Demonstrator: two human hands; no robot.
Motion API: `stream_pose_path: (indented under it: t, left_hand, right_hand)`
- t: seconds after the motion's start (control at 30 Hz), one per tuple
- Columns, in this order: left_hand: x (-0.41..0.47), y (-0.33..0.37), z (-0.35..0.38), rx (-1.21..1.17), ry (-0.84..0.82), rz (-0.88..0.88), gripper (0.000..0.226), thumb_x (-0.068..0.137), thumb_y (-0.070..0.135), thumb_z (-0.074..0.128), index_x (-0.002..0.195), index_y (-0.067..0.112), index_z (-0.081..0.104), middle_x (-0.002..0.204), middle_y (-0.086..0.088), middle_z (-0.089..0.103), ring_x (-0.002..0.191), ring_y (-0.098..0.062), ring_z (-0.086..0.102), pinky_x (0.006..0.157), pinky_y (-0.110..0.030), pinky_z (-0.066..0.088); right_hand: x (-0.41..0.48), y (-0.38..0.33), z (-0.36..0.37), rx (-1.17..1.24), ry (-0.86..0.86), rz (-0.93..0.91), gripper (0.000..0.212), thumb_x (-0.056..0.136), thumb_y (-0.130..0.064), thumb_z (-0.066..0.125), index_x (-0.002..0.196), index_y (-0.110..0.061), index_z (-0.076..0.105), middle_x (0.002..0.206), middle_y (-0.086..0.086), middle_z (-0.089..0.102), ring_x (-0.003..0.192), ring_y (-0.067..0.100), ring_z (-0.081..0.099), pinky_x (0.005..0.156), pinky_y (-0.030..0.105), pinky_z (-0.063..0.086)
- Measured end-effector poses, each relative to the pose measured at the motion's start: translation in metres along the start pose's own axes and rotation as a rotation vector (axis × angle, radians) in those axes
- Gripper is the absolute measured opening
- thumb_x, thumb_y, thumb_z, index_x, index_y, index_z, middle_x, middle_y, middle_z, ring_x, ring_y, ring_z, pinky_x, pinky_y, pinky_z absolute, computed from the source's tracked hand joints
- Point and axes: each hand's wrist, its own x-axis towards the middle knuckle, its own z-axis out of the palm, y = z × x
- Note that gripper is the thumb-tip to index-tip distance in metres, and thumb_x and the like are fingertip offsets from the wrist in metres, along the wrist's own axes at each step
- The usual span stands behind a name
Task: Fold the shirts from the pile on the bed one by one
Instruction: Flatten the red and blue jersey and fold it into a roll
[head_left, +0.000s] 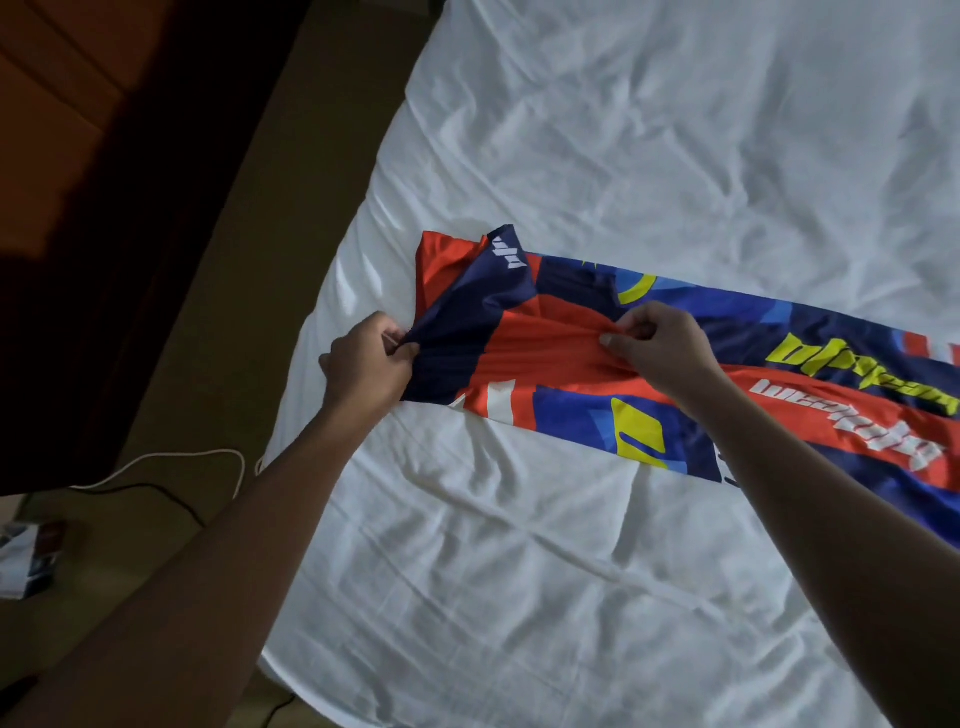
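Observation:
A bright shirt (571, 415) in red, navy, blue and yellow with white lettering lies as a long strip across the white bed (649, 145), running off the right edge of the view. My left hand (366, 358) pinches the navy sleeve end at the strip's left end. My right hand (657, 345) pinches a fold of the red cloth in the middle of the shirt. The pile of other shirts is out of view.
The bed's left edge runs diagonally beside a dim floor (218, 291). A white cable (171, 460) and a black cable (156, 493) lie on the floor at lower left, near a small box (26, 558). Dark wooden furniture (67, 156) stands at far left.

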Motion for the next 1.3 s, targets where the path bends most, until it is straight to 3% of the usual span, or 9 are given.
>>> stream_pose_path:
  t: [0.1,0.23,0.37,0.47,0.6,0.73,0.93,1.1,1.3]
  left_hand:
    - [-0.002,0.005,-0.003,0.027,0.029,0.061,0.013,0.09,0.017,0.064,0.1,0.022,0.057,0.089,0.009,0.065,0.087,-0.017,0.058,0.089,-0.037,0.029]
    - [0.025,0.043,0.005,-0.133,0.145,0.22,0.015,0.092,0.029,0.066,0.101,0.019,0.059,0.088,0.007,0.064,0.083,-0.014,0.061,0.09,-0.042,0.05]
    - [0.06,0.081,0.028,-0.04,-0.006,0.148,0.034,0.091,0.05,0.068,0.101,0.018,0.062,0.09,0.009,0.061,0.09,-0.017,0.058,0.091,-0.04,0.046]
    - [0.073,0.092,0.03,0.143,-0.073,0.095,0.03,0.09,0.043,0.072,0.091,0.013,0.068,0.086,0.001,0.068,0.093,-0.024,0.062,0.09,-0.04,0.04]
    - [0.06,0.097,0.006,-0.325,-0.009,0.173,0.011,0.09,0.029,0.074,0.089,0.019,0.07,0.084,0.005,0.073,0.084,-0.012,0.068,0.08,-0.032,0.053]
    - [0.026,0.08,-0.013,-0.719,-0.257,0.235,0.014,0.093,-0.001,0.066,0.1,0.011,0.066,0.093,0.0,0.074,0.09,-0.009,0.07,0.084,-0.022,0.052]
    - [0.022,0.054,-0.012,-0.552,-0.276,0.276,0.027,0.094,-0.006,0.058,0.102,0.018,0.069,0.099,0.011,0.074,0.099,-0.004,0.069,0.089,-0.02,0.052]
    - [0.03,0.027,0.002,-0.408,-0.186,0.084,0.037,0.086,0.018,0.066,0.121,0.029,0.061,0.11,0.009,0.071,0.107,-0.009,0.067,0.1,-0.042,0.055]
    - [0.029,0.032,0.012,-0.141,-0.076,0.139,0.022,0.092,0.035,0.075,0.108,0.022,0.068,0.091,0.011,0.067,0.087,-0.009,0.064,0.069,-0.016,0.043]
  right_hand:
    - [0.002,-0.013,0.001,-0.039,0.069,0.038,0.039,0.089,-0.052,0.072,0.107,-0.018,0.066,0.081,-0.015,0.061,0.092,0.017,0.06,0.08,0.028,0.038]
    - [0.009,-0.036,0.011,-0.082,0.208,-0.069,0.039,0.091,-0.055,0.066,0.104,-0.019,0.063,0.093,-0.006,0.066,0.102,0.025,0.064,0.081,0.033,0.039]
    - [0.008,-0.059,0.025,-0.289,-0.038,-0.151,0.038,0.087,-0.056,0.071,0.11,-0.026,0.067,0.106,-0.006,0.069,0.11,0.025,0.061,0.097,0.044,0.043]
    - [0.005,-0.061,0.028,-0.294,-0.044,-0.17,0.023,0.086,-0.039,0.075,0.106,-0.029,0.07,0.109,-0.004,0.071,0.113,0.03,0.061,0.099,0.045,0.041]
    - [-0.005,-0.056,0.019,-0.093,0.068,-0.2,0.015,0.081,-0.03,0.077,0.092,-0.03,0.066,0.097,-0.008,0.073,0.099,0.026,0.066,0.095,0.045,0.049]
    - [-0.018,-0.054,0.007,-0.009,-0.011,-0.232,0.043,0.079,-0.026,0.081,0.118,-0.019,0.066,0.112,-0.007,0.067,0.107,0.017,0.061,0.094,0.03,0.045]
    - [-0.008,-0.076,0.006,-0.013,-0.272,-0.384,0.086,0.071,-0.032,0.079,0.148,-0.017,0.045,0.144,0.001,0.055,0.13,0.015,0.052,0.108,0.03,0.042]
    - [0.004,-0.069,0.022,-0.487,-0.24,-0.22,0.058,0.082,-0.038,0.074,0.137,-0.026,0.057,0.131,0.006,0.06,0.127,0.035,0.052,0.102,0.051,0.043]
    - [0.004,-0.06,0.01,-0.218,-0.15,-0.203,0.016,0.083,-0.027,0.081,0.094,-0.022,0.071,0.083,-0.004,0.066,0.089,0.022,0.064,0.072,0.028,0.038]
